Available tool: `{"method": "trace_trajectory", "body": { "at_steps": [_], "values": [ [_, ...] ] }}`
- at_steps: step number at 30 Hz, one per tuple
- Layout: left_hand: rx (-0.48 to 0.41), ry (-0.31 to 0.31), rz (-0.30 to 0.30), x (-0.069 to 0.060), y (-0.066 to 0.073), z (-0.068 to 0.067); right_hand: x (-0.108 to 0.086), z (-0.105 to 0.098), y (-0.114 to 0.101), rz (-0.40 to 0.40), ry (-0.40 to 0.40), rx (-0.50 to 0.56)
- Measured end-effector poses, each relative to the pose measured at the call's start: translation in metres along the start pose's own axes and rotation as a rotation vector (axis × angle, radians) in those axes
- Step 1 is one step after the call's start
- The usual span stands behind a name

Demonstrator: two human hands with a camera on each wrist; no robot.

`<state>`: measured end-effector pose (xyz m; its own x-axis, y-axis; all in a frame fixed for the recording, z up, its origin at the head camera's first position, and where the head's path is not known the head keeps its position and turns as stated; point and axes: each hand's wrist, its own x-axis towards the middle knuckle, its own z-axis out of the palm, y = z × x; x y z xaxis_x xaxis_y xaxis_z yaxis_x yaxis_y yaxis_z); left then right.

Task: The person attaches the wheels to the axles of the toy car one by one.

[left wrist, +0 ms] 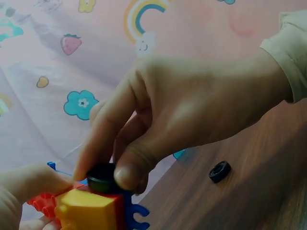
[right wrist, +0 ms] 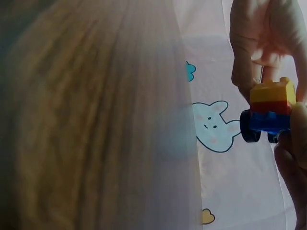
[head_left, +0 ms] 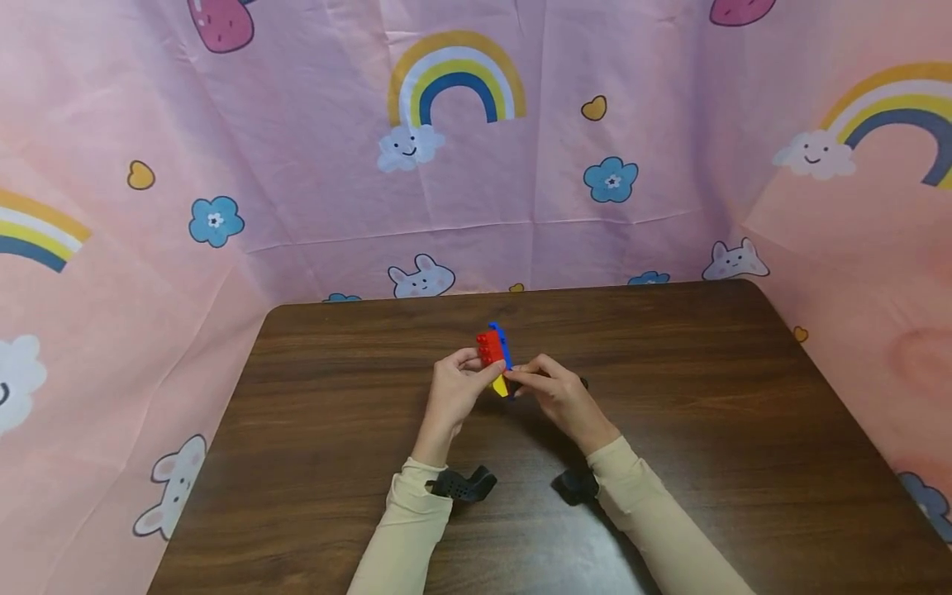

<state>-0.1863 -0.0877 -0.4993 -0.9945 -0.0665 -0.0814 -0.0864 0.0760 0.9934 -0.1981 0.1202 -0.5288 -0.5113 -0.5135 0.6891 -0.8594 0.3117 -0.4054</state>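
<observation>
My feed showed pink cartoon-printed cloth beyond the brown wood-grain table; above its middle, the left hand gripped a red-yellow-blue plastic car, the right hand pinching a round black wheel.

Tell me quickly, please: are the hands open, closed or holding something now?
Left hand: closed, holding the toy vehicle.
Right hand: closed, pinching a black wheel at the toy vehicle's side.

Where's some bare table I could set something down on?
The wooden table is bare left of the left hand, right of the right hand past the loose black wheel, and along the far edge near the curtain. It's crowded between the hands, around the brick vehicle.
</observation>
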Motion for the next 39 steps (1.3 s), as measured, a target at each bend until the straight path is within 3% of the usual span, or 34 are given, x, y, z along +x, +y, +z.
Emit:
{"method": "trace_trajectory", "body": {
  "at_steps": [3, 15, 19, 23, 27, 31, 35, 39],
  "values": [
    [-0.013, -0.012, -0.001, 0.000, 0.001, -0.001, 0.001, -0.003, -0.001, -0.001, 0.001, 0.005],
    [-0.049, -0.063, -0.012, 0.001, 0.004, -0.001, 0.009, -0.014, 0.008, -0.145, -0.065, -0.001],
    [-0.064, -0.057, -0.029, 0.002, 0.003, -0.002, 0.012, -0.014, 0.006, -0.134, -0.063, -0.047],
    [-0.081, -0.038, -0.019, 0.001, 0.003, -0.003, 0.014, -0.012, 0.000, -0.031, -0.032, -0.114],
    [-0.041, -0.057, 0.035, -0.001, 0.003, 0.001, 0.012, -0.008, -0.005, 0.126, -0.015, -0.210],
    [0.009, -0.081, 0.067, -0.002, 0.001, 0.005, 0.007, -0.007, -0.004, 0.250, -0.077, -0.295],
    [0.025, -0.081, 0.051, -0.001, -0.003, 0.007, 0.001, -0.015, 0.002, 0.373, -0.146, -0.245],
    [0.036, -0.062, 0.034, -0.001, -0.003, 0.004, -0.003, -0.032, 0.012, 0.522, -0.130, -0.176]
  ]
}}
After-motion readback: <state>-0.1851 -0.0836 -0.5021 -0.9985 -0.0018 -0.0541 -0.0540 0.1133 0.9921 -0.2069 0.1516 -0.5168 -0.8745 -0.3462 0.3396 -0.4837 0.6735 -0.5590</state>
